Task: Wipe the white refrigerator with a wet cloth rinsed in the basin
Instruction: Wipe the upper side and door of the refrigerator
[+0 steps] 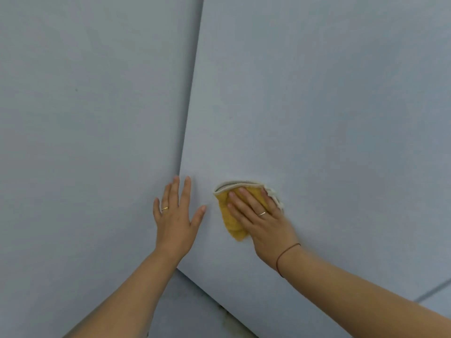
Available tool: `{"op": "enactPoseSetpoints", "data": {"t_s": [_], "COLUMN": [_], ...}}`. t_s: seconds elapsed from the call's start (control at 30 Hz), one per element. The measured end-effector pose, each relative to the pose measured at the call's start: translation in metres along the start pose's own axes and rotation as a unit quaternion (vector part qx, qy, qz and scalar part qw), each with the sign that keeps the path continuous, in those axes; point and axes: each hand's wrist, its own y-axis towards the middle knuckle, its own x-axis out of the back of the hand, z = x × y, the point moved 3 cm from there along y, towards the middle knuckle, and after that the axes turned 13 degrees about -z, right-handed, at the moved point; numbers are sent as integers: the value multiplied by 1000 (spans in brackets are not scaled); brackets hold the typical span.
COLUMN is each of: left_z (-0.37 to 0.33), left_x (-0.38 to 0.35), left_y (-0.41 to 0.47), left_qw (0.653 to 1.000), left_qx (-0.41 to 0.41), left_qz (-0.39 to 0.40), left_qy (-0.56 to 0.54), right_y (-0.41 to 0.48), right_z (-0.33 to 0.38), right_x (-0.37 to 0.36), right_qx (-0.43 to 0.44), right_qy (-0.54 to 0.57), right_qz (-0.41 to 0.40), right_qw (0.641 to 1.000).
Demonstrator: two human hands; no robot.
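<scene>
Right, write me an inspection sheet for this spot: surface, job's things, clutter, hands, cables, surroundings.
Surface: fridge, a plain pale face with a straight left edge.
Job's things: cloth, yellow with white edging, folded, flat against the fridge under the right hand.
Clutter: nothing seen.
Hands: left hand has straight fingers and lies flat at the fridge's left edge. Right hand has straight fingers and presses the cloth to the fridge.
Cables: nothing seen.
Surroundings: pale panel left of the fridge, meeting it at an angle; dark specks along the fridge's lower edge.
</scene>
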Motion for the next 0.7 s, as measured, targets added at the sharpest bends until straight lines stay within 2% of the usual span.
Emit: {"op": "enactPoseSetpoints", "data": {"t_s": [0.13, 0.33, 0.43, 0.57, 0.7], "left_z": [18, 26, 27, 26, 37], "left_x": [2, -1, 0, 2, 1], "left_y": [-3, 10, 21, 29, 23], "left_qw": [1000, 1000, 1000, 999, 998], "left_qx": [13, 3, -8, -23, -2], "left_qz": [8, 13, -3, -15, 7], "left_qy": [-3, -9, -22, -38, -69], "right_y": [-6, 70, 123, 150, 155], "right_z": [7, -68, -93, -79, -38], "right_x": [-1, 42, 52, 44, 23], "right_qx": [36, -90, -136, -134, -88], "right_qy": [11, -11, -11, -26, -25], "right_qz": [23, -96, -114, -119, -110], "right_qw": [999, 991, 984, 983, 990]}}
